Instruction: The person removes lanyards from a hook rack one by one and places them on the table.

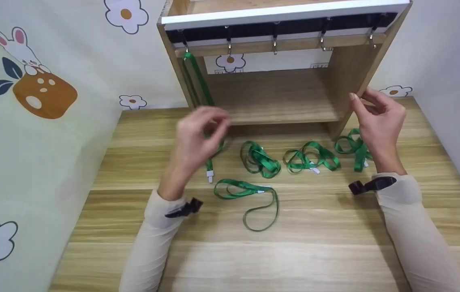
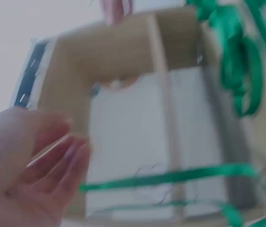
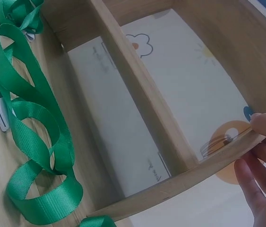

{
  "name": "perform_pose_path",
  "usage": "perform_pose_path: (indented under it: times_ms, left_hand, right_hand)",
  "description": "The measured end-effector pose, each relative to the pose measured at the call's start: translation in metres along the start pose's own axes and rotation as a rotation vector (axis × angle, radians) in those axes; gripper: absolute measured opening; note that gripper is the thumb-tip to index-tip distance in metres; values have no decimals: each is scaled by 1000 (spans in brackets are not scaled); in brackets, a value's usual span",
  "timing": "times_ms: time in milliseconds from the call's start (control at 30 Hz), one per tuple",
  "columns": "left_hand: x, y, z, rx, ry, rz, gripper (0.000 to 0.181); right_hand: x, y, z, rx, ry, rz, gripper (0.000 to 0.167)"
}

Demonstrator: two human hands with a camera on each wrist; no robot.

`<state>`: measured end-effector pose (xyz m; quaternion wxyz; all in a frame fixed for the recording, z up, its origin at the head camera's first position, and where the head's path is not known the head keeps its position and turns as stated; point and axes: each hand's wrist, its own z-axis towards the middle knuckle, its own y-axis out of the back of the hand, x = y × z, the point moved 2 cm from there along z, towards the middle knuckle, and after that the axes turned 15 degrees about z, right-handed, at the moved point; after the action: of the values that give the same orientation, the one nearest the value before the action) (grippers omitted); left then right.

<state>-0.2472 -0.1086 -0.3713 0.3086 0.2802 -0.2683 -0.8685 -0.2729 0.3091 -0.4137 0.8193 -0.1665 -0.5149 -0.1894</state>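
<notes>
A wooden rack (image 1: 278,95) stands on the table with a row of metal hooks along its top front. From its leftmost hook hangs a green lanyard (image 1: 201,81), its white clip (image 1: 210,175) reaching down to the table. My left hand (image 1: 193,140), blurred, is in front of that lanyard; the left wrist view shows its fingers loosely bent with nothing between them. My right hand (image 1: 384,121) pinches the front edge of the rack's right side panel (image 3: 246,146), thumb inside and fingers outside. The other hooks (image 1: 275,44) hold nothing.
Three coiled green lanyards (image 1: 269,166), one partly behind the right hand, lie in a row before the rack. Another green lanyard (image 1: 240,192) lies looser, nearer the front. Patterned walls (image 1: 92,48) border the wood-grain table (image 1: 294,263).
</notes>
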Motion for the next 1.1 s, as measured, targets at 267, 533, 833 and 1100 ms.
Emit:
perform_pose_path:
  times_ms: [267, 533, 833, 1100]
  left_hand:
    - [34, 19, 13, -351, 307, -68, 31]
    - [47, -7, 7, -277, 349, -53, 51]
    - [46, -16, 5, -259, 295, 30, 34]
    - [48, -18, 5, -258, 278, 49, 26]
  right_hand:
    - [-4, -2, -4, -2, 15, 17, 32]
    - [-3, -1, -4, -3, 5, -4, 34]
    - [-5, -1, -1, 0, 12, -2, 34]
    - [-4, -3, -2, -5, 38, 19, 33]
